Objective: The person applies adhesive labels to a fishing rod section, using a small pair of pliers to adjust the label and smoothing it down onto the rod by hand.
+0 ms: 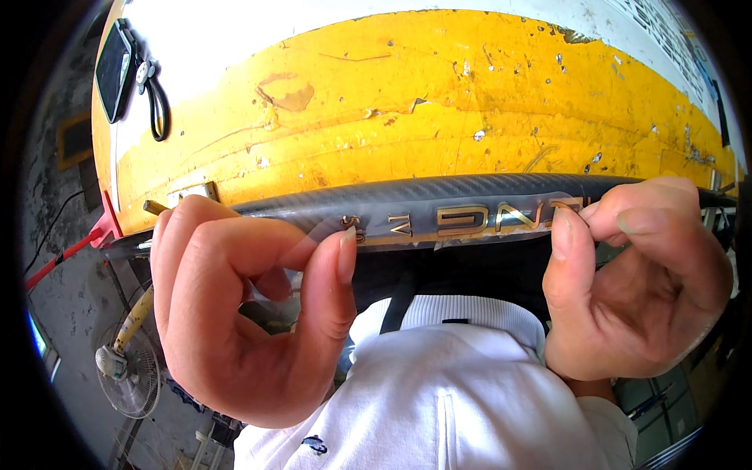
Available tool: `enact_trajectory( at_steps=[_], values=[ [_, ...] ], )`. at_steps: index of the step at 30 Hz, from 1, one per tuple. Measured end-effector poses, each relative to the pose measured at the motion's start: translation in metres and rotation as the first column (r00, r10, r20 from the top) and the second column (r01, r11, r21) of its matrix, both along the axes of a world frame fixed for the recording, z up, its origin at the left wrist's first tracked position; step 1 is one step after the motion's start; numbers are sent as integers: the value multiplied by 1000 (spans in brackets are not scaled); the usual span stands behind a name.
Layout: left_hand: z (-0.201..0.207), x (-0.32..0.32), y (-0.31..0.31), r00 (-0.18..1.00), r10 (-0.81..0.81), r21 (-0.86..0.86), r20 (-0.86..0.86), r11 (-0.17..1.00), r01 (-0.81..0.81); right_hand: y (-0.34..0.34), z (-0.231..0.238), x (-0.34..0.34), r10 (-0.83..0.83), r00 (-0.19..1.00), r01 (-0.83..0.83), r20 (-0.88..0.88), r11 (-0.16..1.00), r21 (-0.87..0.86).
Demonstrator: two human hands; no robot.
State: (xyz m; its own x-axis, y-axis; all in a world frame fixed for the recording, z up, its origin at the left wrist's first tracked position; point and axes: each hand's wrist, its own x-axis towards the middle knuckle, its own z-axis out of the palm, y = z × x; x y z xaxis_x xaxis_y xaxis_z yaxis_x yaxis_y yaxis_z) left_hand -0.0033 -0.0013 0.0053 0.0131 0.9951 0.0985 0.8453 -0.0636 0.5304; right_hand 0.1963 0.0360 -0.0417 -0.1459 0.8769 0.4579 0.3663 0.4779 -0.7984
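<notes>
A clear decal strip (pixel 427 223) with gold-edged lettering stretches between my two hands. My left hand (pixel 243 305) pinches its left end between thumb and forefinger. At the other end, my right hand (pixel 634 274) pinches the film the same way, with its remaining fingers curled. Directly behind the strip lies a dark woven-patterned tube (pixel 392 188), which looks like carbon fibre and runs across the near edge of the table. The strip overlaps the tube in view; whether it touches the surface, I cannot tell.
The yellow table (pixel 376 102) has chipped, scuffed paint and a white far part. A black phone (pixel 116 70) with a looped strap (pixel 158 110) lies at the far left. A red-handled tool (pixel 102 223) and a fan (pixel 129 376) are beyond the table's left edge.
</notes>
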Motion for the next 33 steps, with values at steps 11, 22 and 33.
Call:
enact_trajectory(
  at_steps=[11,22,33],
  values=[
    [-3,5,1,997,44,8,58,999,-45,-2,-3,7,20,999,-21,-30,1000,-15],
    [-3,4,2,999,30,34,29,999,-31,4,5,8,56,996,-57,75,998,15],
    [-2,2,1,1000,24,20,7,1000,-25,6,7,10,86,981,-93,172,995,35]
  ],
)
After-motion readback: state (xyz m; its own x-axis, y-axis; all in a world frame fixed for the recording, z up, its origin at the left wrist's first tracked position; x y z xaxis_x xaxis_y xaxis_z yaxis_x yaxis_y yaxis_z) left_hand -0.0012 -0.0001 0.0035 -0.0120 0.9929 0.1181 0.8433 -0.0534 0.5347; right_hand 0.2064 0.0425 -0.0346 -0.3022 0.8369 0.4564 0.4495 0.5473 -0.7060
